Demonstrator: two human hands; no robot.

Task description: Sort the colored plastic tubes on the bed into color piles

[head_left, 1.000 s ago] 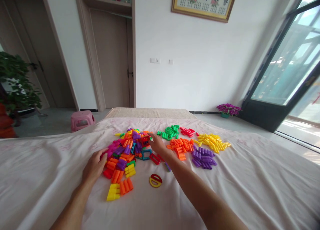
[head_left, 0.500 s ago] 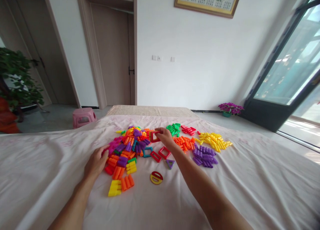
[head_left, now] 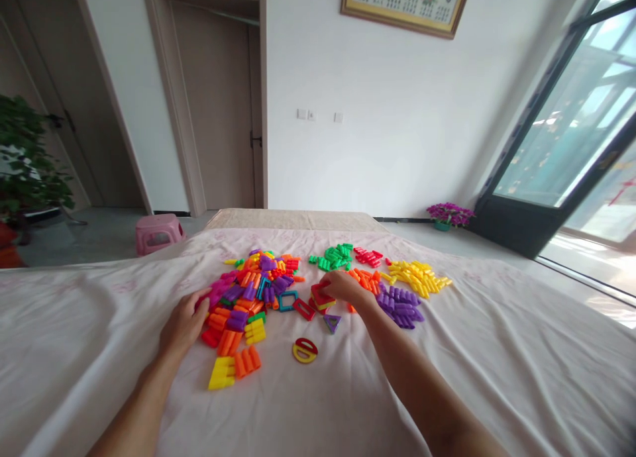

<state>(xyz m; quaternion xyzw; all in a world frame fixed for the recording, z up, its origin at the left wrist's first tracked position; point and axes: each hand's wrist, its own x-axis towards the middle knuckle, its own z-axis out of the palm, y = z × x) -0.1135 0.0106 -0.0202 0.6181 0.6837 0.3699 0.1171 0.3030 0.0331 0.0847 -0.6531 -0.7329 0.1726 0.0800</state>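
Observation:
My right hand (head_left: 342,286) pinches a red square frame piece with a yellow edge (head_left: 322,298), low over the sheet and covering much of another red square frame. Beside it lie a red rectangular frame (head_left: 303,308), a blue square frame (head_left: 288,301) and a purple triangle frame (head_left: 332,322). Closer to me is a red and yellow round piece (head_left: 305,350). At the left edge of a mixed pile of plastic blocks (head_left: 248,291), my left hand (head_left: 185,321) has its fingers curled on a magenta block (head_left: 203,302); its fingertips are partly hidden.
Sorted heaps of green (head_left: 336,256), red (head_left: 368,256), orange (head_left: 365,280), yellow (head_left: 420,278) and purple blocks (head_left: 400,306) lie to the right. Yellow (head_left: 221,373) and orange blocks (head_left: 247,361) sit nearest me. A pink stool (head_left: 159,234) stands beyond the sheet (head_left: 348,404).
My right hand has brought the red square frame from the pile's right edge toward me and slightly right, over the other red square. My left hand stays at the pile. The view has shifted slightly.

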